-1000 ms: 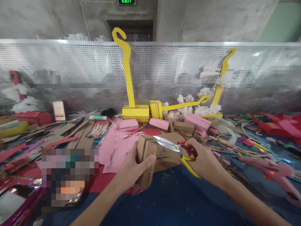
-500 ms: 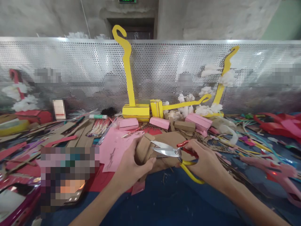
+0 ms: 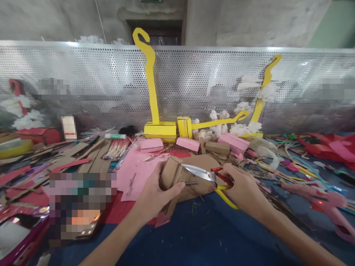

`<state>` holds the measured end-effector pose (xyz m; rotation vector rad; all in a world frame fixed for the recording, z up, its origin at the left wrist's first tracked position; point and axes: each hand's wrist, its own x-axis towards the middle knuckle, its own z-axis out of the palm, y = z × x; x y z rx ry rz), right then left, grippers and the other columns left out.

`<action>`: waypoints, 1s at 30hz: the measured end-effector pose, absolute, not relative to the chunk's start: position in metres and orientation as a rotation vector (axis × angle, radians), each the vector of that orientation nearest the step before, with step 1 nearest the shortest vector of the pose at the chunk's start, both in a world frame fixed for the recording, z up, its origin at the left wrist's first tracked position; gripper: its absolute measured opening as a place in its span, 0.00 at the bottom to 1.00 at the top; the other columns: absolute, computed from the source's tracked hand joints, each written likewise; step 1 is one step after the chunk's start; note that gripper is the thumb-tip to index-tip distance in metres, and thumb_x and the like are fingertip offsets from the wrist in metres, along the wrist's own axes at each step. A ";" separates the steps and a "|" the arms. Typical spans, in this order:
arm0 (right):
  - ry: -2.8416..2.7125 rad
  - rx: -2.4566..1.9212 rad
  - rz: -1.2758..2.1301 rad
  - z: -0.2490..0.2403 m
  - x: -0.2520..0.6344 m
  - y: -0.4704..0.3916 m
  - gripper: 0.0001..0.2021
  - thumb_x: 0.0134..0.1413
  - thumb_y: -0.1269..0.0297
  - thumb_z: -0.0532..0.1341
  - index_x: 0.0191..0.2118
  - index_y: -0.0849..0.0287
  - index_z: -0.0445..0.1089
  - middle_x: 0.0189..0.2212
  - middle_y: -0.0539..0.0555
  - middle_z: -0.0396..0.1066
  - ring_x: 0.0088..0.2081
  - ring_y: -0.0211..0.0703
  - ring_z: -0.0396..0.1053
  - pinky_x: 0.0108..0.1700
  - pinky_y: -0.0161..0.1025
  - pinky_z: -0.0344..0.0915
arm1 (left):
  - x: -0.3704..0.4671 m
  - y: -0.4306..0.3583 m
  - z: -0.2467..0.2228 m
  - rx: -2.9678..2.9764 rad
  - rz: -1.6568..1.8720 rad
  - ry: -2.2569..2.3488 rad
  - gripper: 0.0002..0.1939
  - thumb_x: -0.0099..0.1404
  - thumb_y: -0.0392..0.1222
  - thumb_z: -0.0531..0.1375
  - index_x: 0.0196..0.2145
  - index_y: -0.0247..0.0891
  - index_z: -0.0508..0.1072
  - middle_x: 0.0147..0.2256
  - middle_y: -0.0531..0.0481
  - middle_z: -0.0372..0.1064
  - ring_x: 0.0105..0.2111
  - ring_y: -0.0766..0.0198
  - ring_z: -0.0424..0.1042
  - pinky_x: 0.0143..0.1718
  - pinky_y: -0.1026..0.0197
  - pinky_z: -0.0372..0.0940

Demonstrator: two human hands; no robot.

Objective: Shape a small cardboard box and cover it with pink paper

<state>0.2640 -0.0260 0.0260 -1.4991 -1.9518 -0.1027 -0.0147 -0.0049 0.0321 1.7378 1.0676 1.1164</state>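
A small brown cardboard box point(image 3: 170, 172) is in my left hand point(image 3: 155, 194), with the thumb along its near side. My right hand point(image 3: 242, 187) grips scissors point(image 3: 200, 174) by their red and yellow handles. The scissor blades are parted and point left, one at the box's right side and the other just beyond my left thumb. Beneath them lies a flat piece of brown cardboard point(image 3: 203, 162). Pink paper point(image 3: 131, 173) spreads out to the left of the box, over red paper point(image 3: 118, 210).
Yellow hook-topped pieces point(image 3: 152, 88) and small pink boxes point(image 3: 188, 144) stand before a perforated metal screen point(image 3: 183, 81). Cardboard strips point(image 3: 95, 153) lie left. A pink glue gun point(image 3: 318, 199) with a lit red light lies right, near red ribbon point(image 3: 330, 146).
The scissor blades have opened wider, and the lower blade has swung down toward my left thumb. My left hand still holds the box in about the same place.
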 end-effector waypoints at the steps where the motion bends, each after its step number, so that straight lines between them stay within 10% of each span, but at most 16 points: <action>1: -1.944 -1.510 -0.098 0.026 0.264 -0.026 0.15 0.50 0.63 0.66 0.27 0.52 0.56 0.22 0.45 0.66 0.23 0.39 0.61 0.27 0.34 0.54 | -0.015 -0.004 0.031 1.719 1.125 1.057 0.31 0.63 0.53 0.67 0.59 0.43 0.64 0.55 0.44 0.72 0.55 0.48 0.71 0.54 0.48 0.67; 19: -1.840 -1.503 -0.039 0.027 0.256 -0.033 0.20 0.49 0.56 0.71 0.44 0.53 0.64 0.42 0.56 0.72 0.37 0.50 0.72 0.38 0.42 0.66 | -0.016 0.000 0.024 1.790 1.304 0.814 0.24 0.62 0.46 0.69 0.53 0.42 0.68 0.49 0.45 0.74 0.51 0.52 0.73 0.53 0.50 0.68; 30: -1.761 -1.505 0.221 0.020 0.260 -0.026 0.19 0.51 0.54 0.70 0.44 0.53 0.66 0.33 0.50 0.73 0.32 0.45 0.71 0.34 0.39 0.66 | -0.011 0.001 0.025 0.969 1.237 0.842 0.30 0.63 0.59 0.67 0.57 0.43 0.69 0.56 0.41 0.73 0.54 0.49 0.75 0.50 0.49 0.74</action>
